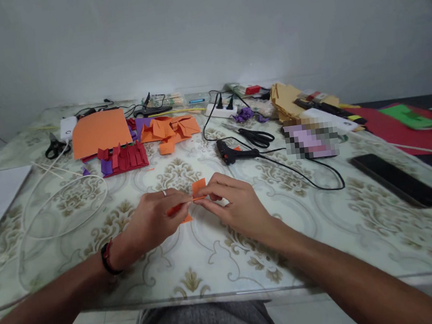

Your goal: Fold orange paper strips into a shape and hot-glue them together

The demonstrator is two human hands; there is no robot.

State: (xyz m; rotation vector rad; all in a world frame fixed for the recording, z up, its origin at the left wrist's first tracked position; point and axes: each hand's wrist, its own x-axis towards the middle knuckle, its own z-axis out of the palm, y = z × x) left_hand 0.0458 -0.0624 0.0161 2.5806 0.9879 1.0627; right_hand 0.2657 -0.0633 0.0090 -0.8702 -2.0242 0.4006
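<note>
A small folded piece of orange paper (pixel 199 186) is held over the middle of the table. My left hand (pixel 157 214) pinches it from the left, and an orange part shows under the fingers. From the right, my right hand (pixel 239 201) grips its edge between thumb and fingertips. The fingertips of both hands nearly meet, and the fingers cover part of the folds. Farther back lie a black glue gun (pixel 234 152) and black-handled scissors (pixel 256 136). Beyond my left hand rests a row of folded red paper pieces (pixel 129 156).
An orange sheet (pixel 100 132) and folded orange pieces (pixel 169 130) lie at the back left. A white cable (pixel 66 233) loops across the left side. A white power strip (pixel 221 110) is at the back. At right are a black phone (pixel 399 180) and red sheets (pixel 384 132).
</note>
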